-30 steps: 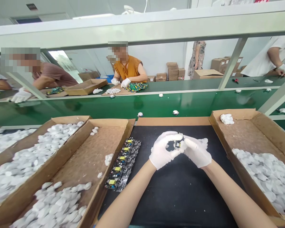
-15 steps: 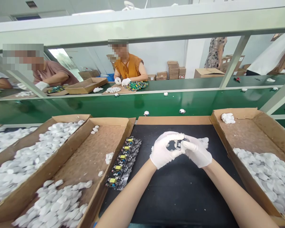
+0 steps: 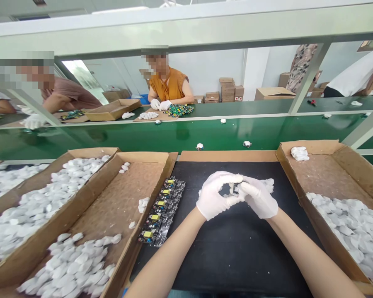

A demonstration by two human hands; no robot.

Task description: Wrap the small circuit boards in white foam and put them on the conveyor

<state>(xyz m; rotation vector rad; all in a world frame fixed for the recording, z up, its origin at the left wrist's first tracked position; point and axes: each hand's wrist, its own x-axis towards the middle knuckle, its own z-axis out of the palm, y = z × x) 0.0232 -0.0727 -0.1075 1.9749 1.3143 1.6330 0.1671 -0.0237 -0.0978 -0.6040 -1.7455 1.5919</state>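
Both of my hands wear white gloves and meet over the black mat [image 3: 224, 256]. Between their fingertips is a small dark circuit board [image 3: 235, 189] with a pale component on it, partly hidden by the fingers. My left hand [image 3: 214, 198] pinches it from the left, thumb and forefinger curved into a ring. My right hand [image 3: 261, 198] grips it from the other side, thumb in front. Some white pieces [image 3: 269, 185] lie behind the right hand. Left of my hands, a row of joined black circuit boards [image 3: 161, 212] with yellow components rests on the mat.
Cardboard trays of white padded pieces flank the mat: one at near left [image 3: 136, 165], one at right [image 3: 317, 147]. Beyond runs a green conveyor [image 3: 161, 138] carrying small white-topped boards [image 3: 247, 144]. Co-workers sit across it, under a pale metal frame [image 3: 186, 33].
My hands stay nearly in place, with a slight turn of the board. The pieces on the conveyor have shifted right. A co-worker at far left has lowered a gloved hand towards the conveyor.
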